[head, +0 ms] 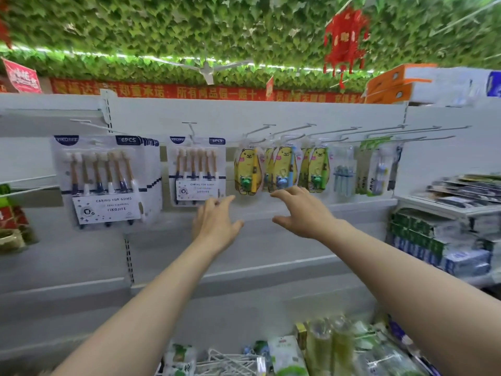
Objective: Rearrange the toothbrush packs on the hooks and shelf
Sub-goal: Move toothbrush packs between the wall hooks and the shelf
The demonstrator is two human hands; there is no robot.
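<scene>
Both hands are hovering empty, fingers spread and relaxed. The left hand (214,223) is sitting just under the bottom edge of the six-brush pack (196,172), and the right hand (303,213) just below the yellow bear packs (248,170). All are hanging from the hooks (284,130) along the shelf's back panel. The packs are probably light, with stiff card and a slick, crushable blister (blurred, so a guess). Pinching the lower card edge, then lifting the punch hole off the hook tip, is looking safest.

One wide-angle head camera faces the white shelf wall (271,253) head-on at arm's reach: the left hand (217,221) and right hand (303,213) stretch in from below toward the hooks (295,128), leafy ceiling (189,28) across the top.
</scene>
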